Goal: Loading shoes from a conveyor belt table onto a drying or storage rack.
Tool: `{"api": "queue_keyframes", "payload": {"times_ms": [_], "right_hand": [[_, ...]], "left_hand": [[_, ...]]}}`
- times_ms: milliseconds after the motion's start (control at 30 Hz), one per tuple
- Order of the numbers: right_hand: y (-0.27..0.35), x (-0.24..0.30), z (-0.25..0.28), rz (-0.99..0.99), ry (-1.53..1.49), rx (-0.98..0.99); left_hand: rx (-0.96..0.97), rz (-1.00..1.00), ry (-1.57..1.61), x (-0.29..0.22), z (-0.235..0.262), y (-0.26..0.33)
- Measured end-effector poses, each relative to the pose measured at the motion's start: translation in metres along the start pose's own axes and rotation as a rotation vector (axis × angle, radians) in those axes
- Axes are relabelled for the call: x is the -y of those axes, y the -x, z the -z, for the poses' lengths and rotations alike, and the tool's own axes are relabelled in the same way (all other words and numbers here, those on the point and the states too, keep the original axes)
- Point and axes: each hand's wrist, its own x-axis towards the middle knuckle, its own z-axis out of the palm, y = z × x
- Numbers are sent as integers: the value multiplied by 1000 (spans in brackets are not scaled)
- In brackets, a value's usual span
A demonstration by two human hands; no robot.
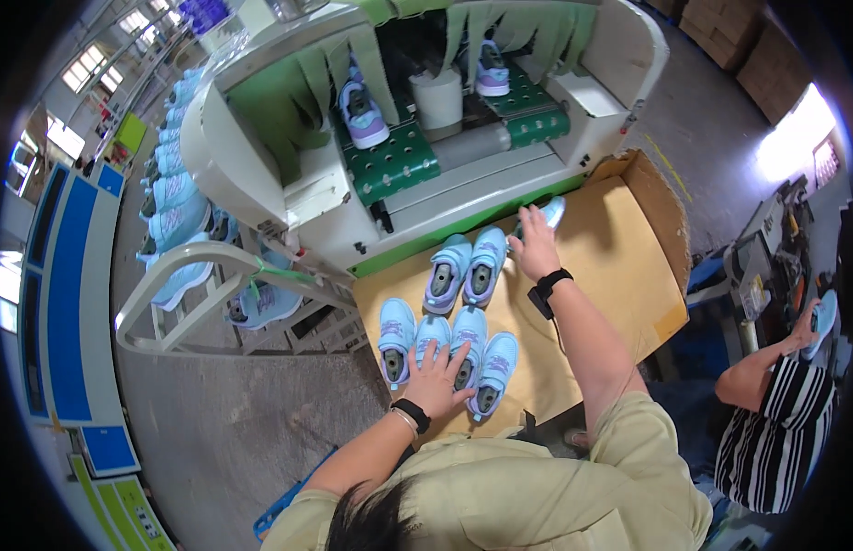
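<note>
Several light-blue sneakers with lilac soles and dark inserts stand on a cardboard-covered table [619, 266]. Fingers spread, my left hand [434, 381] lies across the two middle sneakers of the near row, partly hiding them. At that row's ends are one sneaker [395, 335] on the left and another [496, 372] on the right. Farther away, a pair stands side by side, a left sneaker [447, 274] and a right sneaker [484, 266]. Beyond them my right hand [536, 246] is closed over a sneaker [556, 212] by the machine's edge, covering part of it.
Ahead stands a machine [252, 92] with green strip curtains and a green perforated conveyor [390, 170] carrying sneakers. To the left, a rack [192, 262] holds many more. A cardboard wall [656, 211] edges the table. At right, a co-worker's hand [798, 338] holds a blue shoe.
</note>
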Motion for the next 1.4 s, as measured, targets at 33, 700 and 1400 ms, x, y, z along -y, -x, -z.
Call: {"api": "queue_keyframes", "payload": {"times_ms": [33,700,1400], "right_hand": [[7,-3,-10,-48,61,-24],[194,-36,-20,-314,-573,110],[630,155,-140,-1507,-436,33]], "left_hand": [[25,-1,24,-1,5,0],[93,-39,-81,-12,15,-10],[-307,-526,-160,54,-35,-24]]}}
